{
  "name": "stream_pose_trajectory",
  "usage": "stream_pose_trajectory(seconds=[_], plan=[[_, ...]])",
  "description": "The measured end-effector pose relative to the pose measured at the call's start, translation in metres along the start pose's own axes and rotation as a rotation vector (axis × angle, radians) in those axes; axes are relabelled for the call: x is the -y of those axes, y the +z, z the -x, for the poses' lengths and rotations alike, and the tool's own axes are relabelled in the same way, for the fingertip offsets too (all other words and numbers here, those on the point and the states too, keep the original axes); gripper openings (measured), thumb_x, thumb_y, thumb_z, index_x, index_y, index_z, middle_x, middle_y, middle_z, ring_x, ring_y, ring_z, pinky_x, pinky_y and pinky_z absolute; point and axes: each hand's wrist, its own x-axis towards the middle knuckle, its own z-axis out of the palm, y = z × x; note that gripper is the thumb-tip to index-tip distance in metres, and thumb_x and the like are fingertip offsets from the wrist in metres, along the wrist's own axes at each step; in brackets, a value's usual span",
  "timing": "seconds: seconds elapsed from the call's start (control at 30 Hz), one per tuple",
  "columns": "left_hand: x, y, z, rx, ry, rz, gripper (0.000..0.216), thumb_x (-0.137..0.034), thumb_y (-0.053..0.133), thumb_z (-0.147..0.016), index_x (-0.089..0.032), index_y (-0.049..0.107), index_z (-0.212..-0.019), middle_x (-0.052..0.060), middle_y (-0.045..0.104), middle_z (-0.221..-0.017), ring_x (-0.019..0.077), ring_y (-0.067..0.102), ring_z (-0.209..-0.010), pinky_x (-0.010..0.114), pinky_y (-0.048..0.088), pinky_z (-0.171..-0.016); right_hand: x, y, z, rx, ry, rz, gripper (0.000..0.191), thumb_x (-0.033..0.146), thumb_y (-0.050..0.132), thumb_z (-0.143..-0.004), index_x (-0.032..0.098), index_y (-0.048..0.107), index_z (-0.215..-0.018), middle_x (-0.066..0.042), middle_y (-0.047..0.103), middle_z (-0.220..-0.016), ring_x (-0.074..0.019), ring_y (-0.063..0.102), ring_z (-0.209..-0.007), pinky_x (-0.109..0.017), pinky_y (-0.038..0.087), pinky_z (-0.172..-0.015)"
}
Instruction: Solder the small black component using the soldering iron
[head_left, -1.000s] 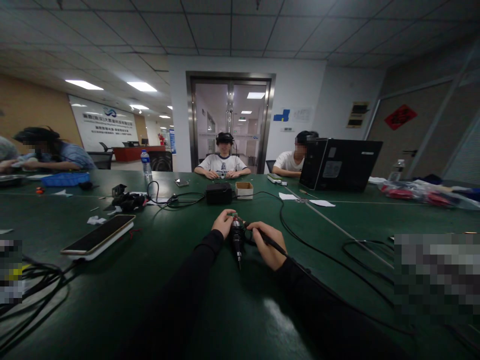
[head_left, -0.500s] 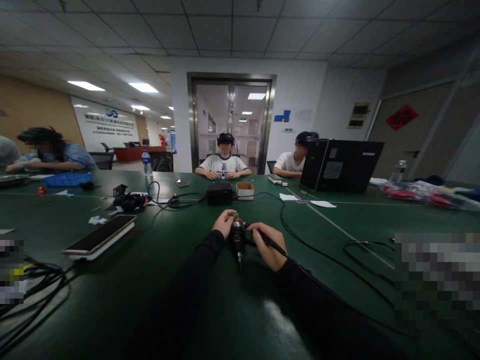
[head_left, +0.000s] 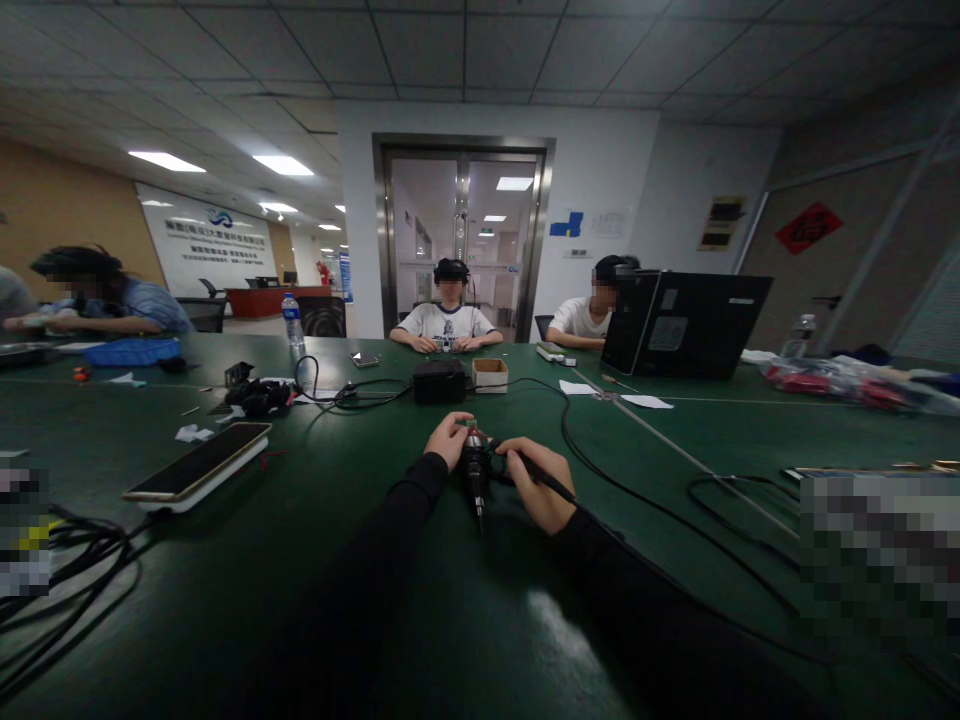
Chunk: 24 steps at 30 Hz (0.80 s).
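A black electric screwdriver (head_left: 475,470) lies on the green table, its metal bit toward me and its far end showing red and green parts. My left hand (head_left: 448,440) is closed around that far end, fingertips by a small green piece (head_left: 472,425). In a pen grip, my right hand (head_left: 544,485) holds a slim black corded tool that looks like a soldering iron (head_left: 546,480). Its tip points at the screwdriver's far end; whether they touch I cannot tell. The iron's cord runs back along my right sleeve.
Beyond my hands stand a black box (head_left: 439,382) and an open cardboard box (head_left: 490,376). A phone on a white block (head_left: 202,465) lies left, near coiled cables (head_left: 82,570). Black cable (head_left: 600,465) crosses the right side. A large black case (head_left: 682,325) and several people are farther back.
My view has shifted very slightly. Both hands, the screwdriver and the soldering iron stay in nearly the same places, with the grips unchanged.
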Motion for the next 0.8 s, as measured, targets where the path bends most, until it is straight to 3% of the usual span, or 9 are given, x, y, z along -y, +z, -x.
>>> stream_pose_trajectory(seconds=[0.8], plan=[[0.0079, -0.0021, -0.0024, -0.004, 0.018, 0.007, 0.023, -0.015, 0.056, -0.078, -0.018, 0.063, -0.099, 0.004, 0.069, -0.079, 0.0167, 0.066, -0.077, 0.034, 0.049, -0.085, -0.0036, 0.0012, 0.0008, 0.012, 0.014, 0.012, 0.022, 0.022, 0.045, -0.085, 0.022, 0.067, -0.084, -0.001, 0.071, -0.085, -0.016, 0.064, -0.079, -0.025, 0.045, -0.072]])
